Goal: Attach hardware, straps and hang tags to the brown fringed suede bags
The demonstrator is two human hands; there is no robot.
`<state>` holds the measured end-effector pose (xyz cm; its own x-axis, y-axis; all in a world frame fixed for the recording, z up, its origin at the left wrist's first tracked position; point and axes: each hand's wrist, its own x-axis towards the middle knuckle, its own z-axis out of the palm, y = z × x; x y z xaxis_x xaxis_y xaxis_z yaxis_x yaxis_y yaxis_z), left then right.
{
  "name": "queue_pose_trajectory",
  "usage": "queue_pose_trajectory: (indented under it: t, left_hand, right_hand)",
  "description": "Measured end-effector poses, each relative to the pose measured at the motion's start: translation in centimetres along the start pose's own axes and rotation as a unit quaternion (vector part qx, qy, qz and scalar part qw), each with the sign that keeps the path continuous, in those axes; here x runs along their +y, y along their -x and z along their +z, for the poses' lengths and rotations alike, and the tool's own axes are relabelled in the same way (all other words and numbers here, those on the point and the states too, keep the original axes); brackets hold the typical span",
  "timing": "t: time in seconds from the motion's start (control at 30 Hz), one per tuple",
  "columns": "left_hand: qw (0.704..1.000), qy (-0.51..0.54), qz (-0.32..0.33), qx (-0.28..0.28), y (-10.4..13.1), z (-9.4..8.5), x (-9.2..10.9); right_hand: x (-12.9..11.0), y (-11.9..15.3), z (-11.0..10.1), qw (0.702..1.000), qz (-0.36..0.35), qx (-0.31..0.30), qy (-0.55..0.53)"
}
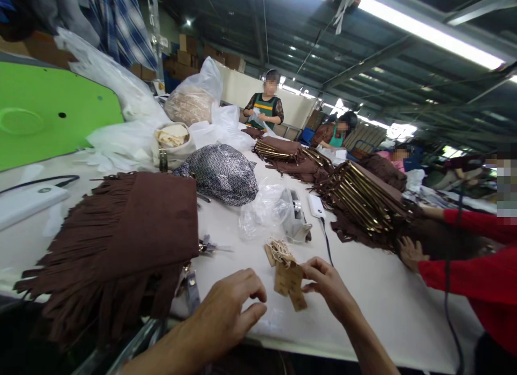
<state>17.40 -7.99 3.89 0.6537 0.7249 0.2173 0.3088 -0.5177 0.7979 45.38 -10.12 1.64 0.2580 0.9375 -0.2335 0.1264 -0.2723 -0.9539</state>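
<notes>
Brown kraft tags (288,280) with white strings (280,251) lie on the white table, some fanned toward its front edge. My right hand (329,286) pinches the edge of one tag at the right side of the group. To the left of the tags, my left hand (238,299) hovers with thumb and fingers apart, holding nothing. A stack of dark brown fringed bags (157,224) lies farther left, with metal clips (208,247) at its right edge.
A tape dispenser (297,216), clear plastic (262,210) and a white power bank (316,206) lie behind the tags. Brown bags with gold bars (359,197) are piled at right, beside a red-sleeved person's hand (411,254). A patterned bundle (222,173) stands mid-table.
</notes>
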Motion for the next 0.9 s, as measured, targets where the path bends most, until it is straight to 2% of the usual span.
queue_pose_trajectory:
  t: [0.13, 0.23, 0.33, 0.43, 0.5, 0.57, 0.7, 0.83, 0.9]
  left_hand:
    - [0.987, 0.155, -0.049, -0.002, -4.1, 1.6, 0.0]
    - [0.975, 0.216, -0.056, 0.010, -6.7, 2.9, -0.4]
    - [0.966, 0.258, -0.030, -0.016, -8.2, 4.0, -0.4]
    - [0.939, 0.337, -0.032, -0.062, -8.7, 4.9, -0.1]
    - [0.932, 0.353, -0.054, -0.062, -8.6, 5.1, 0.0]
    - [0.937, 0.341, -0.070, -0.032, -8.1, 4.8, 0.1]
    - [0.946, 0.316, -0.061, 0.036, -6.2, 2.8, 0.1]
    - [0.956, 0.280, -0.082, -0.017, -3.4, 0.6, -0.2]
    - [0.961, 0.256, -0.103, -0.018, -2.0, -0.2, -0.5]
  right_hand:
    - [-1.1, 0.3, 0.6, 0.997, 0.010, -0.024, -0.068]
    - [-2.0, 0.3, 1.0, 0.994, -0.011, -0.060, -0.088]
    - [-3.3, 0.5, 1.4, 0.991, -0.032, -0.086, -0.094]
    - [-4.9, 0.8, 1.6, 0.990, -0.054, -0.085, -0.093]
    - [-5.8, 1.1, 1.6, 0.989, -0.047, -0.083, -0.117]
    - [-6.5, 1.2, 1.7, 0.984, -0.021, -0.092, -0.152]
    - [-6.5, 1.5, 2.9, 0.962, 0.050, -0.159, -0.217]
    - [-5.2, 1.8, 5.0, 0.913, 0.103, -0.276, -0.283]
    - [-4.4, 1.9, 6.0, 0.894, 0.108, -0.338, -0.273]
